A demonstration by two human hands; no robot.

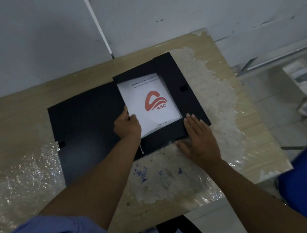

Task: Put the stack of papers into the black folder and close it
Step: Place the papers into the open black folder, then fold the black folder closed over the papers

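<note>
We see a pale wall across the upper frame and, below it, a wooden table (15, 121) running diagonally, its top partly covered with crinkled, peeling clear plastic film (204, 95) and marked with blue ink stains (143, 172) near the centre bottom.

The black folder (84, 120) lies open on the table at mid-frame, its cover spread toward the left. The stack of papers (150, 104), whose top sheet bears a red logo with the letters ABC, sits inside the folder's right half, framed by the black flaps folded in over its upper and right edges.

Our left hand (127, 125) is at the lower left edge of the papers, the thumb on top of the sheet and the fingers curled at its edge, pinching it. Our right hand (199, 138) lies flat, palm down, on the folder's lower right corner, fingers together and stretched out over the flap, the thumb spread out onto the table film.

Blue sleeves (72, 229) show along the bottom edge, and a tiled floor (277, 87) fills the right.
</note>
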